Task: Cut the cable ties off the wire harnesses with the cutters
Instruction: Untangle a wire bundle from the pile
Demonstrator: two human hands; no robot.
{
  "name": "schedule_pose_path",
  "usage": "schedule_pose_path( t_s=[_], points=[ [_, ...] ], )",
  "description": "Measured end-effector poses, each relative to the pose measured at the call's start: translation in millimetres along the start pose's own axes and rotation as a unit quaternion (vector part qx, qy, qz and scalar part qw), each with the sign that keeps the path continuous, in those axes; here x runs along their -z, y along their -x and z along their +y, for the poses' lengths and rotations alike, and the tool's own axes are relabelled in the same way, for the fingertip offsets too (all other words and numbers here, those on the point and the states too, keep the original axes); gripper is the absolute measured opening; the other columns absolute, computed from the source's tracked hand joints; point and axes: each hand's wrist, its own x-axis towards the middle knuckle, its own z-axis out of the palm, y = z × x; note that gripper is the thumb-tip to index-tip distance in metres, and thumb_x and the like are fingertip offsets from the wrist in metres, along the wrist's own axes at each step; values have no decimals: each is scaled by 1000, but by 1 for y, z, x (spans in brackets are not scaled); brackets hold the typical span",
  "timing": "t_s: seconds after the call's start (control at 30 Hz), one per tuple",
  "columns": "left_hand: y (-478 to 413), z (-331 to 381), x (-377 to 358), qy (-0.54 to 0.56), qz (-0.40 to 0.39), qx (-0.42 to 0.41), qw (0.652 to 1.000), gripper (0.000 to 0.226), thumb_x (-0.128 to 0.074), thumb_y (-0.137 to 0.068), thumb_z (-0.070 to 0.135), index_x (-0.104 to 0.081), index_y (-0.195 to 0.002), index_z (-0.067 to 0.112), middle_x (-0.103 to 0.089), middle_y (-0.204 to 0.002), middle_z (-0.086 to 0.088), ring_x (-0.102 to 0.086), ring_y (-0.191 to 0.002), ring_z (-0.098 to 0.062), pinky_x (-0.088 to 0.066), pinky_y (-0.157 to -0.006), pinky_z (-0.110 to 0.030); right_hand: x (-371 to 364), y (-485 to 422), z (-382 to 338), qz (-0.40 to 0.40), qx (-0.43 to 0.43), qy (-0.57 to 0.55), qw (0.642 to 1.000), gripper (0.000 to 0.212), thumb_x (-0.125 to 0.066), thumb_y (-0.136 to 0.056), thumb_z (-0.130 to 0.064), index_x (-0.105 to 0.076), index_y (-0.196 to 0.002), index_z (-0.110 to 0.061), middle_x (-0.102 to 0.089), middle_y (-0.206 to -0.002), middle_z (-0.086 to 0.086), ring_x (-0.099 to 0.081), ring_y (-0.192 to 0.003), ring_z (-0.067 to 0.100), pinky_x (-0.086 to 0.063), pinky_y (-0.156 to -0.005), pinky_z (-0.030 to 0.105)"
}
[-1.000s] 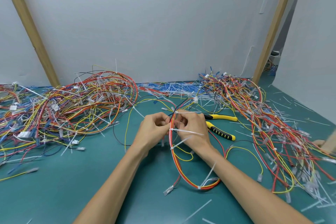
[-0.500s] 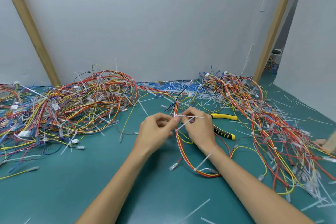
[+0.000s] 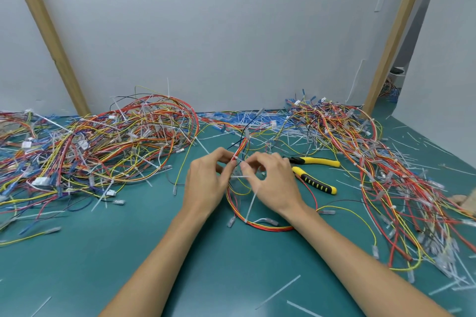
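A red, orange and yellow wire harness [image 3: 268, 227] loops across the green mat at centre. My left hand [image 3: 206, 183] pinches its upper strands near a white cable tie [image 3: 240, 177]. My right hand [image 3: 275, 183] pinches the harness just right of that, thumb and forefinger curled. Another white tie [image 3: 251, 204] sticks up from the lower loop. The yellow-and-black cutters [image 3: 315, 172] lie on the mat just right of my right hand, held by neither hand.
A big pile of tied harnesses [image 3: 98, 152] covers the left of the mat, another pile [image 3: 386, 175] the right. Cut tie scraps [image 3: 278, 292] lie scattered. Two slanted wooden posts [image 3: 49, 36] stand against the grey wall behind.
Both hands slid the harness through their fingers and came a little further up it. The lower loop shifted on the mat. The cutters stayed put.
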Motion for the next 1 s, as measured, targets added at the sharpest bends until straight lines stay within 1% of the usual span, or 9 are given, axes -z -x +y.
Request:
schedule_pose_path(
  t_s=[0.07,0.17,0.27,0.37,0.6,0.7,0.77,0.87,1.0],
  points=[
    [-1,0,-1,-8,-3,-18,1000,6,-69,-93,25,-72,-96,22,-74,-88,11,-65,-70,-7,-55,-73,-35,-2,0,1,-9,2,-4,1000,15,-60,-98,-37,-65,-86,-30,-62,-74,-14,-47,-79,10,-31,-78,29],
    [-1,1,-3,-10,-3,-35,999,9,-66,-95,22,-72,-99,17,-74,-92,8,-63,-73,-10,-54,-76,-35,-3,0,2,-2,-17,-30,999,12,-62,-97,-33,-65,-86,-28,-58,-70,-14,-48,-76,11,-39,-74,34],
    [-2,-1,-3,-12,-5,-39,999,9,-64,-96,23,-70,-97,16,-72,-88,9,-62,-72,-9,-54,-74,-36,-3,0,2,15,-39,-41,998,8,-64,-95,-36,-62,-92,-28,-58,-72,-9,-53,-80,13,-44,-74,36],
    [-2,-3,-4,-12,-17,-35,999,11,-61,-98,27,-66,-96,17,-68,-85,9,-62,-73,-10,-53,-73,-38,-2,-1,3,9,-26,-22,999,12,-63,-96,-36,-66,-102,-26,-55,-77,-8,-51,-83,13,-45,-79,37],
    [0,-5,-3,-47,-15,-25,998,11,-61,-97,34,-62,-95,23,-66,-84,11,-61,-70,-13,-53,-70,-42,-1,0,0,-3,18,-7,1000,17,-60,-98,-33,-64,-86,-22,-56,-78,-7,-48,-81,16,-39,-78,34],
    [2,-2,-2,-89,10,-35,995,14,-62,-95,37,-64,-107,30,-69,-83,15,-65,-70,-13,-53,-67,-40,-3,1,-3,-18,17,-33,999,17,-56,-99,-35,-62,-87,-25,-60,-76,-9,-48,-79,14,-37,-73,32],
    [3,0,-2,-104,21,-47,993,16,-63,-95,34,-66,-111,30,-73,-87,14,-69,-77,-16,-53,-68,-39,-4,2,-3,-21,5,-51,998,17,-56,-100,-35,-62,-88,-25,-58,-72,-12,-50,-75,13,-40,-70,34],
    [3,0,-2,-109,27,-60,992,14,-64,-95,29,-71,-107,26,-75,-88,7,-71,-82,-20,-54,-70,-40,-2,2,-5,-26,3,-83,996,19,-55,-101,-32,-59,-85,-24,-52,-57,-14,-44,-58,9,-32,-58,31],
    [2,0,0,-76,13,-53,996,14,-65,-95,25,-74,-105,22,-75,-85,5,-71,-81,-18,-54,-71,-40,-1,1,-8,-49,-14,-118,992,22,-54,-102,-27,-60,-82,-20,-54,-56,0,-40,-53,12,-34,-57,35]
  ],
)
